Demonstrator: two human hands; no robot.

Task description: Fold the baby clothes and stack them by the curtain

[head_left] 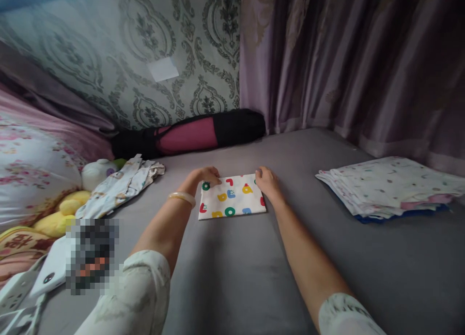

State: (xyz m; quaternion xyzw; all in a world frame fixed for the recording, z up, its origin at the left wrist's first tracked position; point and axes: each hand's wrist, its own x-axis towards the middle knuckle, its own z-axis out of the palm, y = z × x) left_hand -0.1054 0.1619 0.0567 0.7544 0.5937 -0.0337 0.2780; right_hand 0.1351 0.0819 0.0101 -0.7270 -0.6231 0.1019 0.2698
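A folded white cloth printed with red, yellow, green and blue letters lies flat on the grey bed sheet. At its far left corner my left hand has its fingers closed on the edge, and a pale bangle circles that wrist. My right hand grips the far right corner, thumb on top. The undersides of both grips are hidden.
To the right lies a stack of printed cloths. A crumpled printed garment, plush toys, a white device and a power strip are on the left. Against the wall rests a black and pink bag.
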